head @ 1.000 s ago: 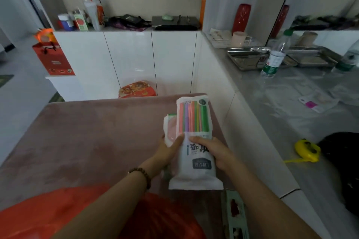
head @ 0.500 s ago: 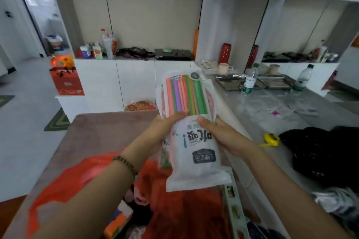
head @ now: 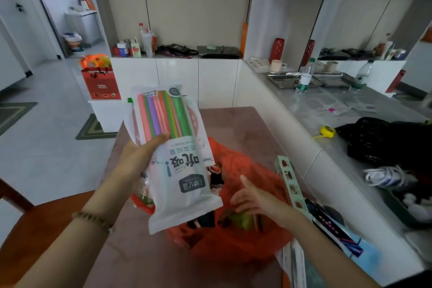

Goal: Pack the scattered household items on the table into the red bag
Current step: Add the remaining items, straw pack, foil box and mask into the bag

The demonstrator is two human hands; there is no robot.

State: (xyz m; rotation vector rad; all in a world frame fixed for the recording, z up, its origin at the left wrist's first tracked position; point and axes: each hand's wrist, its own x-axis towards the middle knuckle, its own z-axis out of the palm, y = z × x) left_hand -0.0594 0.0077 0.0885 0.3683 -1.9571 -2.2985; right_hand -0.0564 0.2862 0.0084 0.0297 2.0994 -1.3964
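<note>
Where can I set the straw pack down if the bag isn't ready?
Bare cloth lies at the table's far end, between the red bag and the white cabinets, and at the near left of the bag. Right of it is crowded: a green card strip, a dark packet and papers. The right hand hovers over the bag's mouth.

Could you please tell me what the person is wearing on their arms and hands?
Both forearms are bare, with no sleeves in view. A bracelet of small brown beads circles the wrist of the left hand. The right hand and its wrist are unadorned. No gloves; no rings are visible on the fingers.
</note>
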